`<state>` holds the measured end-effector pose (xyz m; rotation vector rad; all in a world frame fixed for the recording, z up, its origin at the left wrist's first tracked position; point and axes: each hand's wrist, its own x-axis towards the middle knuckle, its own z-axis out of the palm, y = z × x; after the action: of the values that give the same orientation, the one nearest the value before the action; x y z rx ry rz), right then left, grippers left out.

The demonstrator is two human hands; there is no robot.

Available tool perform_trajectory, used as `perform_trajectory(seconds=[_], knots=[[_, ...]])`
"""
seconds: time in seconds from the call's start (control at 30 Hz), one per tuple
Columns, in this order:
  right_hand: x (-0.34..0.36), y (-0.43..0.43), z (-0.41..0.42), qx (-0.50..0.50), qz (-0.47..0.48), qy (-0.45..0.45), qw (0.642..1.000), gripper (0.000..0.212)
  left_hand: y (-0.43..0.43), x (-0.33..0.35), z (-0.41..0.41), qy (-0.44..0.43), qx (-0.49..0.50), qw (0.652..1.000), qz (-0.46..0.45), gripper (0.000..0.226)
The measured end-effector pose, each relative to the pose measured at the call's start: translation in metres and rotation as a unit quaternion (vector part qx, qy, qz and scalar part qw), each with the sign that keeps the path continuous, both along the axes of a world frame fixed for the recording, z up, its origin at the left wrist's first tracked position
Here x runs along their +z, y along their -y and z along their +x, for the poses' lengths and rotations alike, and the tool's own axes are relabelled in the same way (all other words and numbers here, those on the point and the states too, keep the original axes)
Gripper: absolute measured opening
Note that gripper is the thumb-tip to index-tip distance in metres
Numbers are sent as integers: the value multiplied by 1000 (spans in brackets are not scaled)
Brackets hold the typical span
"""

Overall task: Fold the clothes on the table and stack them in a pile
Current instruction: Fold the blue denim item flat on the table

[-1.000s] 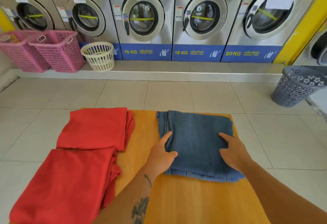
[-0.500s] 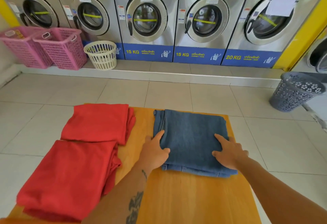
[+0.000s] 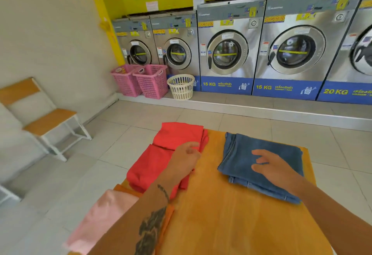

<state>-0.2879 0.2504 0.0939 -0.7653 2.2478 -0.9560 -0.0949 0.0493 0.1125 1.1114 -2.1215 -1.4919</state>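
Now we see the folded jeans [image 3: 261,154] lying at the table's [image 3: 221,204] far right corner, with the right hand [image 3: 275,168] above them, fingers spread wide and gripping nothing. Our left hand [image 3: 185,160] is over the two folded red cloths [image 3: 161,154] along the left edge, fingers loosely curled and empty, while pink and orange garments [image 3: 104,218] hang off the near left corner.
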Motion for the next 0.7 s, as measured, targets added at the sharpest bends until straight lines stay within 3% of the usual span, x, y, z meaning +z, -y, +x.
perform_trajectory(seconds=[0.3, 0.7], knots=[[2, 75, 79, 9, -16, 101, 995, 48, 76, -5, 87, -13, 71, 996, 59, 30], [-56, 205, 161, -156, 6, 201, 967, 67, 222, -85, 137, 24, 29, 996, 80, 35]])
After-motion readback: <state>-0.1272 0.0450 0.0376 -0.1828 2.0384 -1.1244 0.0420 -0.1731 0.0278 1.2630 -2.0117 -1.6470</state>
